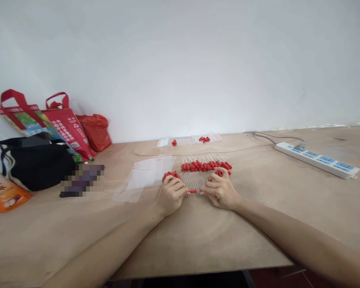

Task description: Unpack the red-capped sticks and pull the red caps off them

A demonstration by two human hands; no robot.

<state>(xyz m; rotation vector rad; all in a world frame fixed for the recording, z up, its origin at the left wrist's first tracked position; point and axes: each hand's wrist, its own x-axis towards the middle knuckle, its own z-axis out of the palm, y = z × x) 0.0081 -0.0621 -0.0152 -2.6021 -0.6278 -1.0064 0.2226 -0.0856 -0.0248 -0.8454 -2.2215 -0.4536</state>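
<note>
My left hand (pixel 172 194) is closed, its fingertips pinching the left end of a small red piece (pixel 193 191). On the other side my right hand (pixel 219 189) pinches what looks like a thin pale stick at the right end of that piece. Just beyond the fingertips lies a row of thin pale sticks (pixel 192 181), side by side. Behind it is a row of red-tipped sticks (pixel 207 165), tips toward me. Loose red pieces (pixel 171 175) lie beside my left hand, partly hidden by it.
Clear plastic bags (pixel 147 176) lie left of the sticks. Farther back are small red pieces (pixel 204 139) on another clear bag. A white power strip (pixel 316 160) with a plug sits right. A black bag (pixel 37 164) and red shopping bags (pixel 67 128) stand left.
</note>
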